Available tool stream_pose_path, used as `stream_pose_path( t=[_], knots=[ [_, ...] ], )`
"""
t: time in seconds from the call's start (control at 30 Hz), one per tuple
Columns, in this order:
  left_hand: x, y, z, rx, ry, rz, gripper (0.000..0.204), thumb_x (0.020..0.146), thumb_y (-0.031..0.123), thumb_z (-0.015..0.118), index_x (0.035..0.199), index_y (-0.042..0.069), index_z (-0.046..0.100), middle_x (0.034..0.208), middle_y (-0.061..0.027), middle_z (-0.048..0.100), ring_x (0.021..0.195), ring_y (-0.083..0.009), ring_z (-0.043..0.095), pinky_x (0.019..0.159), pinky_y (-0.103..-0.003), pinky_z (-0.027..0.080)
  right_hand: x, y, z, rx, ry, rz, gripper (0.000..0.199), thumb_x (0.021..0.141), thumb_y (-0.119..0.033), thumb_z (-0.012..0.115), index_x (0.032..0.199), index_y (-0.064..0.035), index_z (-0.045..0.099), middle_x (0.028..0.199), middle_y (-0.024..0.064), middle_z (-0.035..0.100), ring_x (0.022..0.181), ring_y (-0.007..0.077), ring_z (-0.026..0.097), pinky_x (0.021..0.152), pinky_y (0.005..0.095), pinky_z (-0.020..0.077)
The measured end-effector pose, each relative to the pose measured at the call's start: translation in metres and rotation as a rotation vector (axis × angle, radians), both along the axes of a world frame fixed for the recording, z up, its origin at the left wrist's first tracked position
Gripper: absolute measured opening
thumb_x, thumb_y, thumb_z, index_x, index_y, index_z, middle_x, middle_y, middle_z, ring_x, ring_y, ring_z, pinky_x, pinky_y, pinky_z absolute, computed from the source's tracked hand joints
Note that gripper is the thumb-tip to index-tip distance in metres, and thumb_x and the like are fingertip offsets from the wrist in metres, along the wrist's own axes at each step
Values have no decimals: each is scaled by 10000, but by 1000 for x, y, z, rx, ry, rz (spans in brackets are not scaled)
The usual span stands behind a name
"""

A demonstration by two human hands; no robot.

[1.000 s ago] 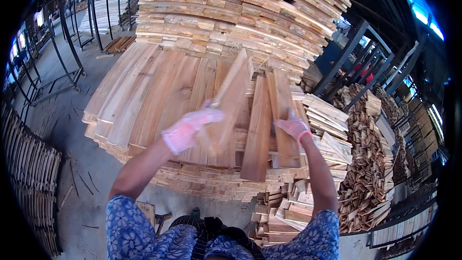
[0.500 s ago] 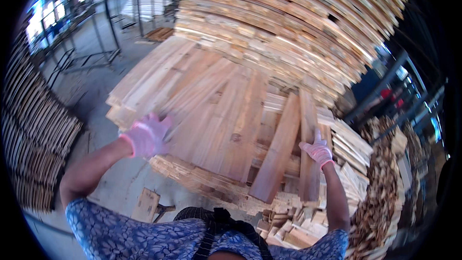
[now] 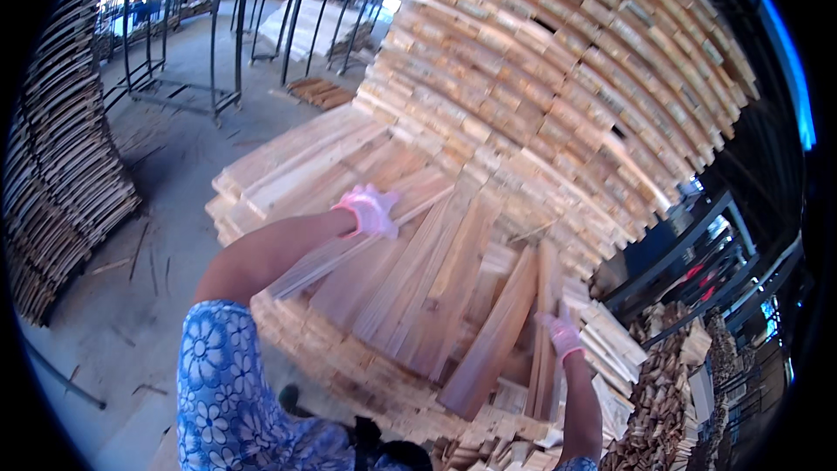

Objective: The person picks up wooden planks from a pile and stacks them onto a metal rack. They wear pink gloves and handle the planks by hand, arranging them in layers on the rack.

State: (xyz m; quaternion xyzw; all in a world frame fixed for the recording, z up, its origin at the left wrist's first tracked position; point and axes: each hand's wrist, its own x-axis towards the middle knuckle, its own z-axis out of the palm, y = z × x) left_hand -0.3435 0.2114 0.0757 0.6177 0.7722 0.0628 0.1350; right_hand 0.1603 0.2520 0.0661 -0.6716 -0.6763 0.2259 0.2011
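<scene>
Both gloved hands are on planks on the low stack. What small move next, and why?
Probably lower the left hand to press its long plank flat: that plank lies slantwise across the low stack, while the right hand grips a tilted plank at the stack's far side.

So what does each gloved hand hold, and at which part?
The left hand rests on a long wooden slat near its far end. The right hand grips an upright slat at its middle.

pale wooden planks [image 3: 453, 288], flat, loosely stacked

Pink gloves on left hand [image 3: 370, 210] and right hand [image 3: 562, 334], blue floral sleeves.
</scene>
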Motion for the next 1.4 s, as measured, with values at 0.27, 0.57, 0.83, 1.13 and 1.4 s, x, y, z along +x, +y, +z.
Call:
stream_pose_path(
  t=[0.27, 0.57, 0.83, 1.13, 1.4],
  knots=[
    [-118, -70, 27, 628, -1077, -20, 1066, 809, 413, 826, 1646, 124, 233, 1468, -191, 519, 1176, -257, 596, 961, -369, 521, -148, 7, 80, 49, -223, 422, 1122, 750, -509, 801, 1643, -122, 242, 1565, 331, 393, 1432, 432, 446, 1154, 426, 402],
    [-78, -258, -66, 1108, -1478, 440, 937, 883, 497, 772, 1585, 259, 199, 1171, -53, 535, 1032, -195, 570, 886, -422, 545, -339, 28, 35, 139, -625, 884, 1067, 786, -506, 816, 1647, -293, 222, 1483, 267, 438, 1373, 439, 471, 1154, 480, 392],
    [36, -233, -195, 1067, -1393, 669, 1085, 940, 435, 713, 1638, 117, -56, 1394, -131, 460, 1224, -244, 508, 1023, -398, 479, -358, 27, 25, 107, -591, 820, 1037, 804, -556, 794, 1643, -295, 244, 1528, 269, 412, 1444, 457, 379, 1197, 512, 334],
    [40, -184, -113, 864, -1410, 1142, 1149, 914, 342, 721, 1618, 132, -162, 1360, -163, 465, 1179, -242, 517, 1008, -390, 467, -440, 172, 76, 238, -442, 801, 1013, 756, -488, 844, 1611, -242, 358, 1524, 309, 431, 1431, 435, 429, 1180, 444, 381],
    [41, -193, -93, 969, -1435, 1018, 1135, 959, 311, 684, 1597, 81, -226, 1454, -158, 370, 1224, -207, 463, 1035, -345, 445, -486, 251, 16, 176, -397, 932, 970, 777, -535, 815, 1602, -277, 375, 1573, 269, 392, 1468, 429, 374, 1202, 487, 338]
  ],
)
